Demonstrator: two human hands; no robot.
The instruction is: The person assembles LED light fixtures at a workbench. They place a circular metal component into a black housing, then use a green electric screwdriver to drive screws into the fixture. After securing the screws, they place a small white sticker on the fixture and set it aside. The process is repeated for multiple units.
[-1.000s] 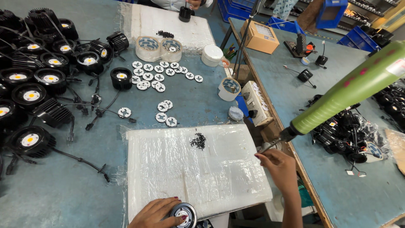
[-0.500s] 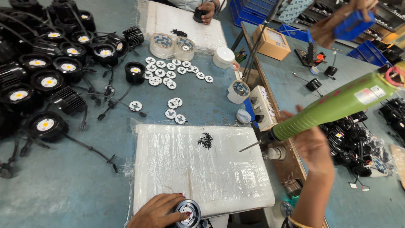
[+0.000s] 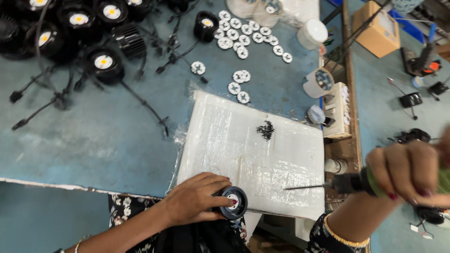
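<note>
We see the left hand (image 3: 194,199), fingers clamped on a round black lamp (image 3: 233,203); right hand (image 3: 408,171) grips the screwdriver (image 3: 337,183), white cup (image 3: 318,82) holding a disc.

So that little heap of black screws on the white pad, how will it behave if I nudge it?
The black screws lie loose in a heap, so they would probably scatter. They look small and light. The plastic-wrapped white pad seems smooth, so they may slide.

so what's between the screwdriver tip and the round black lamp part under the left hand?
Head view: only bare white wrapped pad between screwdriver tip and lamp part.
</note>
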